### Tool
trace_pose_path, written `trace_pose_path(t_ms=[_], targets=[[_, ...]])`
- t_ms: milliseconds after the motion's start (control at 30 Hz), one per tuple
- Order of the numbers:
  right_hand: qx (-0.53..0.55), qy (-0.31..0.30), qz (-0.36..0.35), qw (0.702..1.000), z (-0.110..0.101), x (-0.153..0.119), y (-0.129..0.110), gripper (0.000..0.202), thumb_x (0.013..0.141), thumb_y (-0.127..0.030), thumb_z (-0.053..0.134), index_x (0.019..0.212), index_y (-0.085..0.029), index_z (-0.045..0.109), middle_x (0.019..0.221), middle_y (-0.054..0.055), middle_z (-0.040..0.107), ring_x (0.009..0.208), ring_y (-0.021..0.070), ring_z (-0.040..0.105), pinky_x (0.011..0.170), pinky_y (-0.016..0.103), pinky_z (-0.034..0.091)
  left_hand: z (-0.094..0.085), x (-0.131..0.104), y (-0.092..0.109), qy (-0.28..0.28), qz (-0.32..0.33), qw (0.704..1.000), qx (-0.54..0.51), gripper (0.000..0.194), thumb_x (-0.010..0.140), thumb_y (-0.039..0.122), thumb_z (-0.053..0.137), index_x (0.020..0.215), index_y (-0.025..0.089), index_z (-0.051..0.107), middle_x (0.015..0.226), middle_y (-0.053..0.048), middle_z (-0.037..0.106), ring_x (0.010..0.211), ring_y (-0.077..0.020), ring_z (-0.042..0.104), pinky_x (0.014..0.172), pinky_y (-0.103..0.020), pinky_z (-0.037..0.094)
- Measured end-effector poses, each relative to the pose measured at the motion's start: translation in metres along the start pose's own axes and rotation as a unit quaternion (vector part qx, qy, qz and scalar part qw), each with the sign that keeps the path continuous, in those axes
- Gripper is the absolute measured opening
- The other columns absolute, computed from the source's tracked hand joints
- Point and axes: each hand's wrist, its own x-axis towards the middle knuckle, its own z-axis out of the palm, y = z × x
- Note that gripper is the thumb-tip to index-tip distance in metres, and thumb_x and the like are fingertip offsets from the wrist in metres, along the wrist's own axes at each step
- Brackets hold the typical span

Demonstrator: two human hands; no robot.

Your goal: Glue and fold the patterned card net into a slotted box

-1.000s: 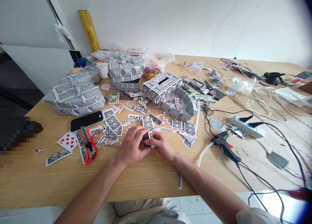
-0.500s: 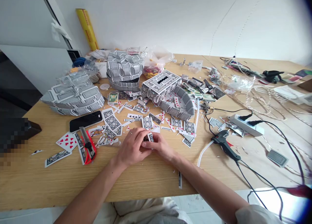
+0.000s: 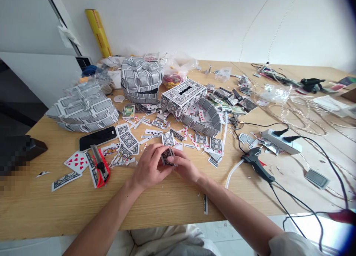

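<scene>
Near the table's front, my left hand (image 3: pixel 151 166) and my right hand (image 3: pixel 185 167) meet around a small folded piece of playing card (image 3: pixel 167 157) with a black-and-white patterned back. Fingers of both hands are closed on it; the left fingertips reach over its far side and the right thumb presses its near face. Just beyond the hands lie cut playing cards (image 3: pixel 167 139) and card strips. To their left is a red utility knife (image 3: pixel 101 167) on a card strip. A glue gun (image 3: pixel 257 165) rests on the right.
Boxes woven from cards, one heart-shaped (image 3: pixel 141 79) and one at the left (image 3: pixel 83 109), stand at the back. A flat card box (image 3: pixel 185 94) leans on an open card tray (image 3: pixel 204 124). A phone (image 3: pixel 98 138), power strip (image 3: pixel 280 141) and cables lie around.
The folded card piece has turned in my fingers, so more of its patterned face shows. My hands stay in nearly the same place.
</scene>
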Motion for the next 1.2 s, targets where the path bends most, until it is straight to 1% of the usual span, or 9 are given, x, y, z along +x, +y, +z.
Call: trace_pose_path(t_ms=[100, 167, 333, 433, 600, 867, 1033, 1200], targets=[[0.028, 0.012, 0.005, 1.000, 0.0022, -0.0006, -0.0020, 0.035, 0.068, -0.044, 0.089, 0.089, -0.021, 0.072, 0.082, 0.001, 0.064, 0.078, 0.0187, 0.055, 0.075, 0.031, 0.045, -0.0010, 0.0001, -0.0005, 0.007, -0.005, 1.000, 0.002, 0.056, 0.095, 0.034, 0.078, 0.143, 0.024, 0.052, 0.128, -0.014, 0.065, 0.120, -0.0301, 0.065, 0.106, -0.044, 0.056], [0.044, 0.016, 0.006, 0.999, 0.0024, 0.0000, -0.0021, 0.036, 0.068, -0.044, 0.090, 0.088, -0.020, 0.073, 0.083, 0.002, 0.066, 0.079, 0.0194, 0.058, 0.075, 0.031, 0.046, -0.0013, 0.0003, -0.0009, 0.011, -0.003, 1.000, 0.004, 0.056, 0.095, 0.035, 0.078, 0.144, 0.024, 0.052, 0.128, -0.014, 0.065, 0.120, -0.0304, 0.066, 0.105, -0.045, 0.056], [0.079, 0.009, 0.007, 0.997, 0.0012, 0.0002, -0.0015, 0.036, 0.069, -0.040, 0.091, 0.091, -0.018, 0.074, 0.083, 0.002, 0.069, 0.080, 0.0186, 0.061, 0.075, 0.030, 0.047, -0.0007, 0.0005, -0.0022, 0.030, 0.014, 0.999, 0.003, 0.059, 0.094, 0.036, 0.079, 0.144, 0.023, 0.052, 0.127, -0.014, 0.066, 0.120, -0.0307, 0.066, 0.104, -0.046, 0.057], [0.088, 0.008, 0.009, 0.996, 0.0002, -0.0008, -0.0019, 0.033, 0.069, -0.038, 0.091, 0.089, -0.018, 0.073, 0.082, 0.002, 0.069, 0.080, 0.0183, 0.062, 0.074, 0.029, 0.047, -0.0003, -0.0001, -0.0027, 0.029, 0.014, 0.999, 0.002, 0.060, 0.093, 0.034, 0.081, 0.144, 0.022, 0.053, 0.127, -0.015, 0.065, 0.121, -0.0308, 0.065, 0.105, -0.047, 0.057], [0.089, 0.013, 0.010, 0.996, -0.0003, -0.0008, -0.0027, 0.031, 0.068, -0.034, 0.091, 0.086, -0.018, 0.072, 0.083, 0.002, 0.070, 0.082, 0.0184, 0.063, 0.077, 0.029, 0.049, -0.0005, 0.0005, -0.0023, 0.036, 0.016, 0.999, 0.006, 0.058, 0.093, 0.033, 0.080, 0.144, 0.024, 0.053, 0.126, -0.014, 0.066, 0.119, -0.0305, 0.067, 0.104, -0.046, 0.059], [0.115, 0.019, 0.015, 0.993, 0.0035, -0.0003, -0.0044, 0.027, 0.065, -0.026, 0.084, 0.088, -0.018, 0.073, 0.085, 0.002, 0.073, 0.081, 0.0179, 0.063, 0.078, 0.030, 0.051, -0.0029, 0.0004, -0.0028, 0.026, 0.019, 0.999, 0.005, 0.062, 0.090, 0.031, 0.080, 0.145, 0.023, 0.053, 0.127, -0.014, 0.066, 0.120, -0.0315, 0.066, 0.104, -0.048, 0.058], [0.119, 0.003, 0.019, 0.993, 0.0021, -0.0013, -0.0055, 0.028, 0.065, -0.028, 0.085, 0.086, -0.018, 0.070, 0.083, 0.003, 0.073, 0.080, 0.0187, 0.065, 0.077, 0.032, 0.051, -0.0026, 0.0003, -0.0037, 0.021, 0.024, 0.999, -0.002, 0.062, 0.090, 0.031, 0.081, 0.145, 0.021, 0.053, 0.128, -0.015, 0.064, 0.120, -0.0313, 0.065, 0.104, -0.047, 0.057], [0.115, -0.015, 0.007, 0.993, -0.0023, -0.0037, -0.0063, 0.035, 0.072, -0.038, 0.091, 0.085, -0.019, 0.065, 0.089, 0.003, 0.072, 0.080, 0.0174, 0.062, 0.077, 0.031, 0.047, -0.0049, 0.0018, -0.0031, 0.029, 0.025, 0.999, -0.004, 0.062, 0.090, 0.032, 0.080, 0.144, 0.019, 0.054, 0.128, -0.015, 0.065, 0.121, -0.0311, 0.066, 0.104, -0.046, 0.058]])
